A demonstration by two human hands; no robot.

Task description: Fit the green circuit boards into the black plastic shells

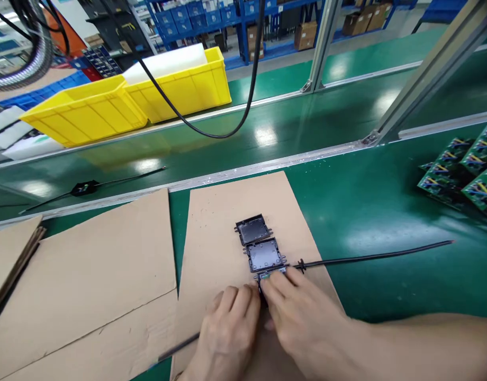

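Observation:
Both hands work close together over a small black plastic case (pixel 261 275) on a cardboard sheet, a strip of green circuit board showing inside it. My left hand (pixel 231 325) is closed with its fingertips at the case's left edge. Across its right side bend the fingers of my right hand (pixel 301 309), pressing on the case and hiding most of it. A black cable (pixel 370 259) with a tie-like collar leads off to the right; another cable end (pixel 179 346) emerges left of my left hand. Just beyond lie two open black case halves (pixel 264 255), (pixel 253 230), hollow sides up.
Cardboard sheets (pixel 108 275) cover the green bench to the left. Stacked circuit boards (pixel 445 169) stand at right. Behind an aluminium rail (pixel 243 166) lies a cabled black unit (pixel 84 188), with yellow bins (pixel 180 87) farther back. A black cable loop (pixel 223 136) hangs overhead.

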